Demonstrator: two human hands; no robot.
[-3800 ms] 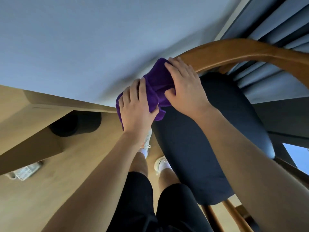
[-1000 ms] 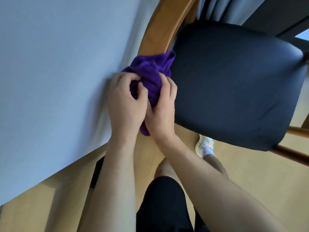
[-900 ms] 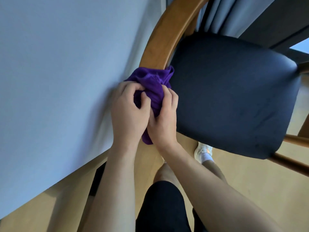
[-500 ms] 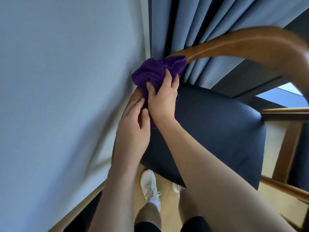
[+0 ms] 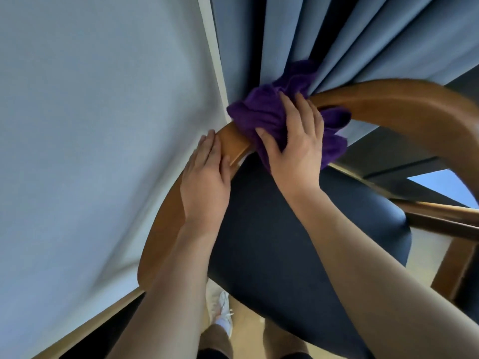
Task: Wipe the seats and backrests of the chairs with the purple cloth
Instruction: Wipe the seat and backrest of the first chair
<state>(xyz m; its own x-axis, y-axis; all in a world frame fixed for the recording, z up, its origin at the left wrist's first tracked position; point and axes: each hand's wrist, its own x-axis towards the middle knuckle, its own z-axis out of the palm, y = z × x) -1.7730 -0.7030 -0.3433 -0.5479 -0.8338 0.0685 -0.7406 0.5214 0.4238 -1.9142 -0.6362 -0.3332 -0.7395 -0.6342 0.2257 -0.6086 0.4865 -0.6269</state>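
The right hand (image 5: 293, 143) is gripping the cloth (image 5: 259, 112), its fingers spread and bent over the bunched purple fabric and its thumb pressing in from the near side; the cloth is lying wrapped over the rail (image 5: 388, 104), the curved wooden bar running round the back of the seat (image 5: 272, 242), at the bend where the bar is turning from the side toward the back; folds of it are spilling out past the fingertips and hanging below the rail to the right of the wrist; the left hand (image 5: 204, 177) is resting flat on the same rail just beside the cloth, lower along the curve, fingers straight and together, holding nothing; a bare strip of wood is showing between the two hands; both forearms are reaching up from the bottom of the view, the right one crossing over the dark padded seat; the wall (image 5: 90, 125) is filling the left side, close to the rail's outer edge; the curtain (image 5: 337, 35) is hanging in grey-blue pleats behind the rail, touching the cloth; a white shoe (image 5: 220, 307) is standing on the floor (image 5: 248, 322) below the seat's front edge; wooden bars (image 5: 440, 224) are showing at the right beyond the seat, and whether they belong to this chair I cannot tell
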